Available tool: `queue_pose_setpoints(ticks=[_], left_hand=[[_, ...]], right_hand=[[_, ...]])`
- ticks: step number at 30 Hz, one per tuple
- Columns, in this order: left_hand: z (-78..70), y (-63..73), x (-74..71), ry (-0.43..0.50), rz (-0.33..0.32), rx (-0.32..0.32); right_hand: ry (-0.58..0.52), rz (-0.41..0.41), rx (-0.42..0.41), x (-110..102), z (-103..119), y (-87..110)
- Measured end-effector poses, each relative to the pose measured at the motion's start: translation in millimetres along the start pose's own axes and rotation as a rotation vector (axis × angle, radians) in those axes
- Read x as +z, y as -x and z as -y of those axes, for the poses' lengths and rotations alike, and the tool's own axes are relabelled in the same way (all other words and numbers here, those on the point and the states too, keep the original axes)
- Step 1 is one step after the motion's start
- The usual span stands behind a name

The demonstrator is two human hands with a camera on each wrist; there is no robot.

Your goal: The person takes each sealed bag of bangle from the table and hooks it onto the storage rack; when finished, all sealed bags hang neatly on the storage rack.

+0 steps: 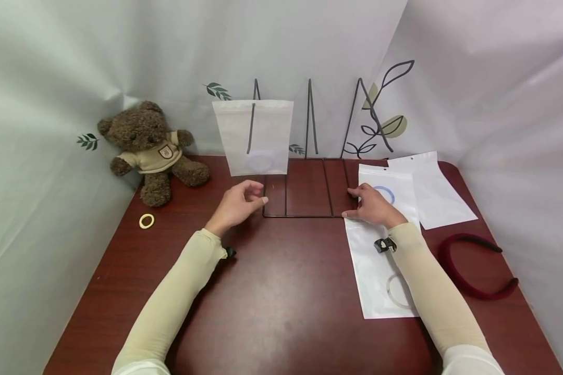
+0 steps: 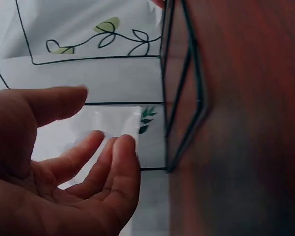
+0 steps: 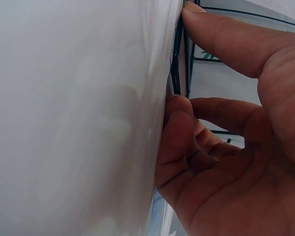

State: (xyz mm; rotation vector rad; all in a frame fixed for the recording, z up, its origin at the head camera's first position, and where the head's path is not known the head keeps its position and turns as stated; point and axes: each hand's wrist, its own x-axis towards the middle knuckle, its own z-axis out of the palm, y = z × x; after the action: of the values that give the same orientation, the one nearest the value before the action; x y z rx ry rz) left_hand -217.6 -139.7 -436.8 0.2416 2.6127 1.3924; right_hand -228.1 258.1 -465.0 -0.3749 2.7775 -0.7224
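Observation:
A black wire rack [image 1: 305, 216] lies with its base on the table and several prongs standing up at the back. My left hand [image 1: 239, 204] hovers beside the base's left front corner, fingers loosely bent and holding nothing; its wrist view shows the rack [image 2: 199, 101] past the fingertips. At the base's right front corner, my right hand [image 1: 371, 205] holds the wire between thumb [image 3: 206, 22] and fingers. A white zip pouch [image 1: 272, 133] with a bluish ring inside hangs on the left prong. Below my right hand lies another white pouch [image 1: 368, 284] holding a pale ring.
A pouch with a blue ring [image 1: 393, 197] and one more white pouch [image 1: 443, 195] lie at the back right. The dark red headband [image 1: 455, 271] sits near the right edge. On the left are a brown teddy bear [image 1: 143, 127] and a cream ring [image 1: 141, 222].

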Motion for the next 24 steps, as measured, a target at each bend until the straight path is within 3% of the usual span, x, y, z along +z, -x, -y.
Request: queue_pose_setpoints(ticks=[12, 19, 24], left_hand=[[14.9, -11.8, 17.0, -0.129, 0.161, -0.069], [17.3, -18.0, 23.7, -0.232, 0.175, -0.043], [17.4, -16.6, 25.1, -0.207, 0.171, -0.064]], right_hand=[[0.005, 0.017, 0.007, 0, 2, 1.0], [0.009, 0.007, 0.002, -2, 2, 0.4], [0.012, 0.026, 0.022, -2, 3, 0.9]])
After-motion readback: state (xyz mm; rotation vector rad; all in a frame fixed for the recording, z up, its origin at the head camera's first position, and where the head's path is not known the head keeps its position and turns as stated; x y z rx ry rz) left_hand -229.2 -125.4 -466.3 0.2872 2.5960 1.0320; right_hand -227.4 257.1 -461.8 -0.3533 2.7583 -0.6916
